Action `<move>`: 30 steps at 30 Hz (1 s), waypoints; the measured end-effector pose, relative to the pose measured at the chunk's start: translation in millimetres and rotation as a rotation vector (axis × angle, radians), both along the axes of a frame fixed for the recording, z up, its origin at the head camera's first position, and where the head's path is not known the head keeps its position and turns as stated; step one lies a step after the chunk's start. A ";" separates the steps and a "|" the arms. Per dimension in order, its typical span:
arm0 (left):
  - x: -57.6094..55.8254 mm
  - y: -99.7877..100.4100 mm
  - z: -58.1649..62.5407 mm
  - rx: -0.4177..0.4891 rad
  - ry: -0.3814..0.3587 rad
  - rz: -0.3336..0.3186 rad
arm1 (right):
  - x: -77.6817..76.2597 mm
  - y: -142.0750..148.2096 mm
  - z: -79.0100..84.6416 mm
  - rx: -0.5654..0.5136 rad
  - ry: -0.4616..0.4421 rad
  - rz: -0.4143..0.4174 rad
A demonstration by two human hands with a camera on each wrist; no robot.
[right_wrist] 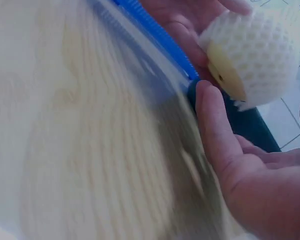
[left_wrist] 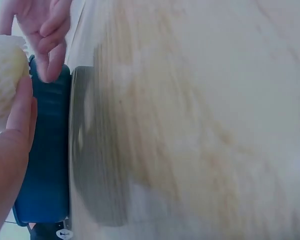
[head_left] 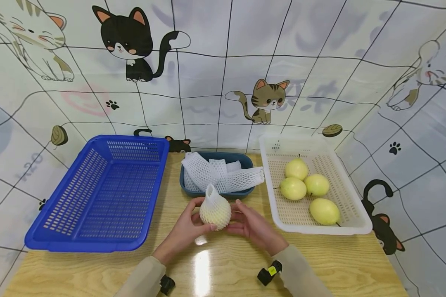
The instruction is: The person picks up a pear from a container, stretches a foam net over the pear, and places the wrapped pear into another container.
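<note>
A yellow pear in a white foam net sleeve (head_left: 215,212) is held up over the wooden table, the loose end of the net gathered at its top. My left hand (head_left: 187,227) grips it from the left with curled fingers and thumb. In the right wrist view, bare yellow skin of the pear (right_wrist: 225,72) shows at the net's open underside. My right hand (head_left: 254,227) is on the other side, fingers loosely extended close to the pear and apart from it in the right wrist view. Behind the hands, a dark teal basin (head_left: 187,192) holds several white foam nets (head_left: 200,167).
A blue plastic basket (head_left: 115,198) stands at the left with nothing in it. At the right, a white basket (head_left: 282,220) contains several bare yellow pears (head_left: 324,211). A cat-patterned sheet (head_left: 204,82) rises behind the wooden table (head_left: 230,264).
</note>
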State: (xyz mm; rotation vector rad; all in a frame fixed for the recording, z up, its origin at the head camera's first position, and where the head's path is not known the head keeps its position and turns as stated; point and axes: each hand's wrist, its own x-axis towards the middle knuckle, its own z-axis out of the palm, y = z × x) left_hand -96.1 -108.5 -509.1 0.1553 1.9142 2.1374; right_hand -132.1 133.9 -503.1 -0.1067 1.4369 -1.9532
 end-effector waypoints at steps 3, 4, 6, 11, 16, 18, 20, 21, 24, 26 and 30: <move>0.0 0.6 0.4 -0.022 0.027 0.000 | 0.4 -6.3 -0.6 0.006 -0.074 -0.006; 0.0 1.0 0.1 -0.030 0.031 -0.002 | 0.5 -7.7 -0.7 0.003 -0.084 0.000; -0.1 1.7 -0.5 -0.037 0.041 -0.009 | 0.2 -10.1 -0.2 -0.022 -0.090 0.019; 0.0 1.7 -1.3 0.017 0.033 -0.062 | -1.4 -11.0 0.2 -0.088 -0.092 0.035; -1.3 4.9 1.0 0.026 0.065 -0.042 | -1.3 -10.4 0.3 -0.131 -0.088 0.042; -1.9 7.1 2.4 -0.008 0.093 -0.010 | -0.9 -10.6 0.7 -0.145 -0.086 0.044; -2.3 9.2 3.8 -0.044 0.107 0.016 | -0.2 -11.3 1.1 -0.153 -0.084 0.045; -2.4 10.1 4.4 -0.056 0.109 0.026 | 0.1 -11.6 1.0 -0.158 -0.087 0.042; -2.1 12.2 5.1 -0.084 0.100 0.058 | 1.8 -12.1 0.5 -0.163 -0.092 0.029; -2.0 13.4 4.4 -0.094 0.097 0.077 | 3.1 -11.8 -0.8 -0.168 -0.095 0.019; -0.4 15.1 3.7 -0.162 0.098 0.105 | 5.1 -10.7 -4.3 -0.186 -0.107 0.007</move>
